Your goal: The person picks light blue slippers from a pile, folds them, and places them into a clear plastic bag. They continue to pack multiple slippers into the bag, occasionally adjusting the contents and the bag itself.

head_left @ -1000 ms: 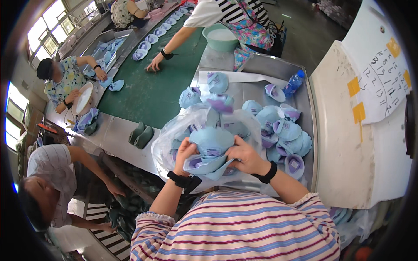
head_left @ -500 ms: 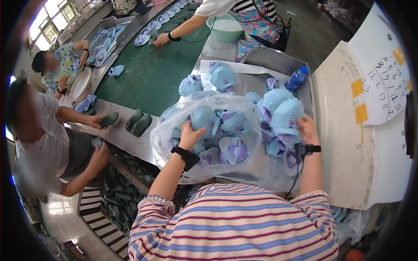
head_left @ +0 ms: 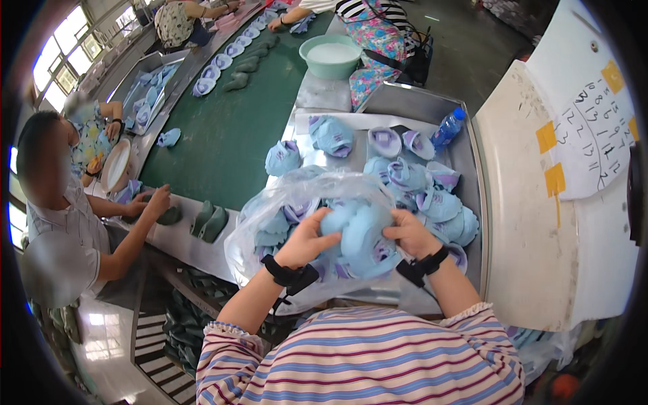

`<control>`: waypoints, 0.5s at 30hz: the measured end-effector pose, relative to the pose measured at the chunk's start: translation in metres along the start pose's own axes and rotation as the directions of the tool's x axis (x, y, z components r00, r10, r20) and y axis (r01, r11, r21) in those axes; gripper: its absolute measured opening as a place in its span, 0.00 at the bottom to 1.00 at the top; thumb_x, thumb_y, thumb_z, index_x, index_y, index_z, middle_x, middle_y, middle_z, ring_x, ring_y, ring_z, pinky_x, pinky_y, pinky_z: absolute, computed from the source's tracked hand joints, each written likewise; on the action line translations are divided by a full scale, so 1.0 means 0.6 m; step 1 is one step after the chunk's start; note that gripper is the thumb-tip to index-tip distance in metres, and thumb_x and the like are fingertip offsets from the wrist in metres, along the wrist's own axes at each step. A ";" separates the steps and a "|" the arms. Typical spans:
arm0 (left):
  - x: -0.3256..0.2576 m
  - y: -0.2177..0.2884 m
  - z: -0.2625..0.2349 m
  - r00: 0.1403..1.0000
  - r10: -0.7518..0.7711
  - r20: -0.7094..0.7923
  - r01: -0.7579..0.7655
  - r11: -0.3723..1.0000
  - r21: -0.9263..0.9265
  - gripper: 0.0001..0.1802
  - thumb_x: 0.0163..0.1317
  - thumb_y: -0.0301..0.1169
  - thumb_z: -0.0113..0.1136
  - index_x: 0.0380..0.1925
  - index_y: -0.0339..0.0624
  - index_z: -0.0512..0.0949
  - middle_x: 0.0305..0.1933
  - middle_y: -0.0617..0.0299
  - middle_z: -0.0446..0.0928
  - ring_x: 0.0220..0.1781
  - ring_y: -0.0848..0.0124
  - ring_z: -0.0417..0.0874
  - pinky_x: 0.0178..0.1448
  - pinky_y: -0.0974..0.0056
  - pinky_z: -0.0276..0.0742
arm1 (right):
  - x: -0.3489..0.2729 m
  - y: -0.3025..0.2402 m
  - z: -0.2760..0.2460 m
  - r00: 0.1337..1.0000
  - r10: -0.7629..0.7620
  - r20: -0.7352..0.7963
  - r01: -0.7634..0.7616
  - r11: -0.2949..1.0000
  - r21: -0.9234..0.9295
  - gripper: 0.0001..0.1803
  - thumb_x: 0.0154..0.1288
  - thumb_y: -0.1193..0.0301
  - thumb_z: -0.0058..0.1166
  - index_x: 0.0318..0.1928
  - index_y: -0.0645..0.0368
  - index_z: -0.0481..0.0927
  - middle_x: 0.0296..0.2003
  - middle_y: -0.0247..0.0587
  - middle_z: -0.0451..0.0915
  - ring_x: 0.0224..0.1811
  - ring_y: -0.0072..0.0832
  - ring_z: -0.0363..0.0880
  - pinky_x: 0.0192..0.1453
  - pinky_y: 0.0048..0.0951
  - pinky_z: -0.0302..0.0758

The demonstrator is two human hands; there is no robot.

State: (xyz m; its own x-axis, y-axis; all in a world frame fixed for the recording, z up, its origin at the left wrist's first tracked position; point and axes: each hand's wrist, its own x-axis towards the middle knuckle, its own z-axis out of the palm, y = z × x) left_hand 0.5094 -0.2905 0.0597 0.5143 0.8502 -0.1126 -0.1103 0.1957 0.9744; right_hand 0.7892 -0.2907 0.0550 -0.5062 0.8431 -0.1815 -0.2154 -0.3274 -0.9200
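Observation:
Between my hands, above a clear plastic bag point(head_left: 236, 233), is a bundle of light blue shoe uppers point(head_left: 364, 233) with purple lining. My left hand point(head_left: 307, 239) grips its left side, thumb pointing inward. On the other side, my right hand point(head_left: 413, 234) has its fingers curled against the bundle. More blue uppers point(head_left: 271, 229) lie inside the open bag. A heap of uppers point(head_left: 442, 206) sits right of the bag on the metal tray. Farther back are two bundled uppers point(head_left: 331, 135) and a pair of single ones with purple insides point(head_left: 385, 142).
A blue bottle point(head_left: 448, 128) stands at the tray's back right corner. Beyond runs a green conveyor belt point(head_left: 202, 145) with rows of uppers and dark green shoe pieces. At left, a co-worker point(head_left: 74, 223) handles green shoes point(head_left: 209, 221). A white panel point(head_left: 533, 202) rises at right.
My right hand has come left from the heap to the bundle, and both hands now hold it together above the bag. The left co-worker's hands have come together. The far worker's arm has moved back.

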 end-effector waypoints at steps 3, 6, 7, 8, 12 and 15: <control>0.075 0.062 -0.017 0.980 0.199 -0.008 -0.198 0.977 0.075 0.16 0.60 0.24 0.59 0.49 0.38 0.70 0.46 0.61 0.77 0.47 0.75 0.77 0.50 0.68 0.73 | -0.013 0.022 -0.036 0.959 -0.013 -0.285 0.035 0.997 0.071 0.23 0.59 0.73 0.59 0.55 0.66 0.72 0.46 0.35 0.78 0.45 0.25 0.76 0.51 0.28 0.73; 0.213 0.081 -0.166 0.957 0.281 -0.069 -0.225 0.873 0.434 0.14 0.63 0.29 0.56 0.47 0.34 0.72 0.43 0.58 0.81 0.44 0.71 0.80 0.46 0.68 0.75 | -0.050 -0.011 -0.098 0.880 -0.112 -0.461 0.289 0.897 0.335 0.22 0.62 0.72 0.58 0.54 0.66 0.71 0.46 0.37 0.78 0.46 0.29 0.78 0.51 0.32 0.75; 0.256 0.089 -0.198 0.976 0.184 -0.115 -0.122 0.904 0.410 0.16 0.61 0.29 0.57 0.47 0.32 0.73 0.43 0.54 0.81 0.43 0.70 0.80 0.46 0.68 0.75 | -0.065 -0.015 -0.132 0.862 -0.109 -0.494 0.320 0.875 0.364 0.22 0.62 0.71 0.57 0.55 0.66 0.70 0.46 0.38 0.78 0.47 0.31 0.78 0.53 0.34 0.75; 0.299 0.085 -0.227 0.979 0.050 -0.197 0.050 0.878 0.475 0.19 0.59 0.32 0.59 0.48 0.32 0.74 0.42 0.52 0.81 0.43 0.70 0.80 0.46 0.67 0.75 | -0.086 -0.016 -0.157 0.817 -0.117 -0.565 0.292 0.928 0.230 0.22 0.62 0.72 0.57 0.56 0.66 0.70 0.47 0.39 0.78 0.48 0.32 0.77 0.54 0.35 0.74; 0.439 -0.018 -0.292 0.987 -0.141 -0.080 0.144 0.536 0.832 0.24 0.55 0.38 0.63 0.50 0.39 0.76 0.34 0.53 0.82 0.34 0.66 0.81 0.39 0.62 0.76 | -0.154 -0.011 -0.199 0.660 -0.218 -0.719 0.393 0.916 0.083 0.25 0.61 0.72 0.59 0.57 0.64 0.69 0.53 0.42 0.75 0.54 0.36 0.74 0.59 0.39 0.71; 0.522 -0.183 -0.333 0.992 -0.121 -0.036 0.098 0.559 0.823 0.28 0.54 0.50 0.63 0.52 0.48 0.78 0.47 0.50 0.80 0.52 0.59 0.79 0.56 0.60 0.73 | -0.173 -0.020 -0.166 0.666 -0.185 -0.723 0.428 0.888 0.167 0.30 0.59 0.69 0.61 0.61 0.63 0.66 0.56 0.42 0.73 0.58 0.38 0.72 0.62 0.42 0.69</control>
State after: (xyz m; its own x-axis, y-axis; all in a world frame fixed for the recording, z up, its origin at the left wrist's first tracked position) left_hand 0.5126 0.0523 -0.1213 0.4932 0.8372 -0.2363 0.6888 -0.2099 0.6939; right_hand 0.9277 -0.3320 0.0502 0.3064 0.9302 -0.2021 -0.5478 -0.0014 -0.8366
